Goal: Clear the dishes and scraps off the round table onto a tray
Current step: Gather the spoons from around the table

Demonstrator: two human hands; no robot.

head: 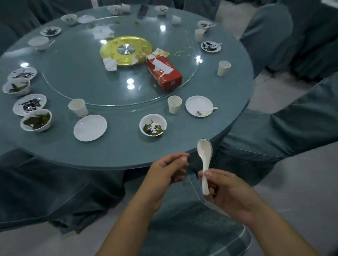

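Observation:
My right hand (224, 187) grips the handle of a white ceramic spoon (204, 153), bowl end up, just off the near edge of the round table (116, 156). My left hand (166, 171) hovers beside it with fingers loosely curled, holding nothing. Closest on the table are a bowl with green scraps (152, 125), an empty white plate (90, 127), a plate with a spoon (199, 105) and two paper cups (174, 104) (78, 107). No tray is in view.
A glass turntable (83, 73) carries a red tissue box (163, 73), crumpled napkins (110, 64) and a gold centre disc (109, 50). Several more bowls and plates with dark scraps (29, 104) ring the table's left and far sides. Cloth-covered chairs (293, 125) surround it.

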